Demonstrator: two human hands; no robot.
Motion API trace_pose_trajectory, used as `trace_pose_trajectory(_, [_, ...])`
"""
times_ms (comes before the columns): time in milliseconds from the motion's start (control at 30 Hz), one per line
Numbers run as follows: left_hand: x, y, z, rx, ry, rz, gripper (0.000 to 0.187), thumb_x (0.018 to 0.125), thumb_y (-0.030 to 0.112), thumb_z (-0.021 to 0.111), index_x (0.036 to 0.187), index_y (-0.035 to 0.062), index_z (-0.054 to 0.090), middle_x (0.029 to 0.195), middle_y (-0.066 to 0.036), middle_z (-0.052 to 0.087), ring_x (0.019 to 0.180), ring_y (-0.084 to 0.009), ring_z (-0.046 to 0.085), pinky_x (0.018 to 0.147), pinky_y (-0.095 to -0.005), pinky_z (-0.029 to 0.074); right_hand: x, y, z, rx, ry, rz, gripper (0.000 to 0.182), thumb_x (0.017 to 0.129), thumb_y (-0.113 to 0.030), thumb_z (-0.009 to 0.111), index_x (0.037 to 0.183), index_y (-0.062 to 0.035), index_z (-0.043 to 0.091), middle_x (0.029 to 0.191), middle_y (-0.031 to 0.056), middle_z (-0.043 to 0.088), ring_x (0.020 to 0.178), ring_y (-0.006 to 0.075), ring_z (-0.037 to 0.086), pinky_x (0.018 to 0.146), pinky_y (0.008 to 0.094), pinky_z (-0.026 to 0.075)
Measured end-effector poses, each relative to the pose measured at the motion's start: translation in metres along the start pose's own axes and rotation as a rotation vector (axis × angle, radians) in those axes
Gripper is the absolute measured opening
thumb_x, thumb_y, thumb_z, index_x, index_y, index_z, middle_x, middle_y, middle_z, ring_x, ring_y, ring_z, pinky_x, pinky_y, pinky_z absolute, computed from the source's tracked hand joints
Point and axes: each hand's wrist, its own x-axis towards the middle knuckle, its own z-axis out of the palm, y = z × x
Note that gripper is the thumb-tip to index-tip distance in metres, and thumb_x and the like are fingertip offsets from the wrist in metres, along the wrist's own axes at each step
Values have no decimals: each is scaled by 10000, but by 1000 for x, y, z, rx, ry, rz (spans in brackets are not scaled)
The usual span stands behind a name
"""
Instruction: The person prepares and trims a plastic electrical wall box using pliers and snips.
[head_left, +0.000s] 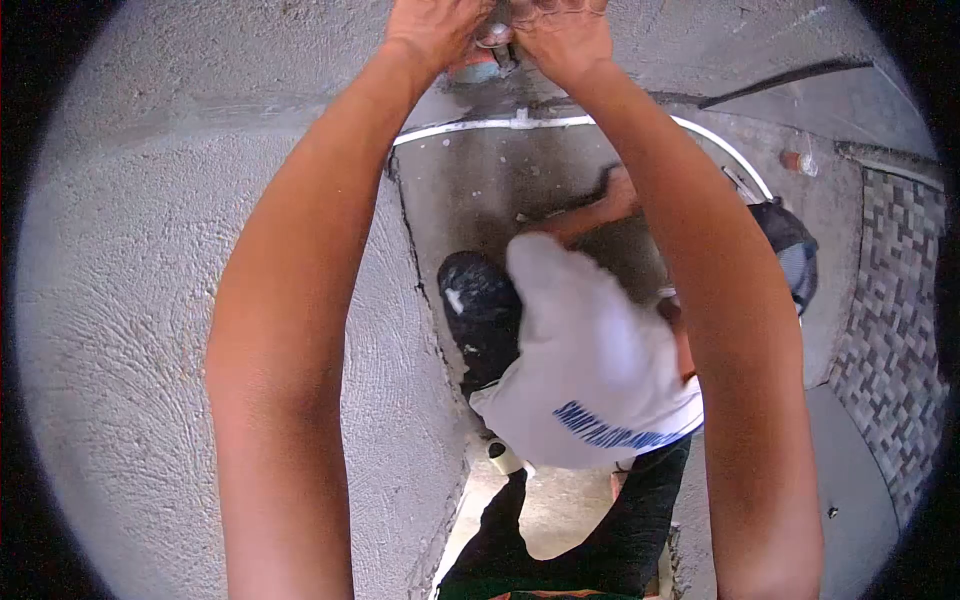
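Observation:
Both my arms reach up to the top edge of the head view. My left hand is at the rough grey wall, left of a small metal fitting. On the fitting's other side is my right hand, close to the wall too. The top edge cuts off part of both hands, and the fingers cannot be made out clearly. Just below the fitting, a pipe stub and a reddish and pale green patch show in the wall. What either hand holds, if anything, is hidden.
A white pipe curves across below my hands. Beneath my arms a co-worker in a white shirt crouches, one arm stretched left. A black cap shows beside my right forearm. Mosaic tiles cover the right side; rough plaster is at left.

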Motion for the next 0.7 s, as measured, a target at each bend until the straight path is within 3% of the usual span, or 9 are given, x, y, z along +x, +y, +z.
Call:
trace_pose_trajectory(133, [0,-2,-9,-109,-106,13,1097,746,551,682,1594,138,122,1639,-142,-26,1512,-434,-87,1156,-710,-28,-3,3,7,-88,2,-24,976,789,-385,692,1528,-103,122,1621,183,60,1494,482,22,1170,701,37])
trace_pose_trajectory(200, [0,-1,-10,-105,-135,17,1124,730,560,694,1595,139,113,1640,-140,-34,1511,-431,-96,1154,-713,-34,-3,4,-2,44,-9,-25,948,814,-376,664,1535,-101,113,1627,185,44,1495,483,13,1169,701,33])
trace_pose_trajectory(300, [2,-2,-7,-115,-67,6,1082,755,538,677,1594,138,124,1641,-139,-35,1512,-430,-92,1153,-716,-41,-3,4,0,83,-2,-29,924,833,-365,640,1540,-99,107,1634,185,27,1498,480,11,1168,699,27])
trace_pose_trajectory(400, [1,-1,-10,-41,-125,14,1029,787,515,655,1592,138,135,1642,-136,-31,1514,-427,-89,1153,-715,-43,-3,6,4,16,31,-43,911,839,-357,633,1540,-97,111,1635,184,30,1500,475,17,1170,695,26])
trace_pose_trajectory(600, [2,-1,-2,-43,8,7,990,809,507,639,1587,132,155,1641,-138,-26,1514,-429,-94,1151,-714,-48,-4,7,10,-41,50,-42,908,833,-337,647,1537,-107,123,1627,175,71,1502,463,43,1174,689,46])
trace_pose_trajectory(700, [-1,-2,-5,-151,-61,3,1007,797,531,644,1584,131,161,1641,-138,-31,1512,-433,-99,1149,-716,-52,-1,5,10,-5,96,-35,910,822,-327,664,1529,-111,134,1622,169,87,1503,458,45,1176,686,46])
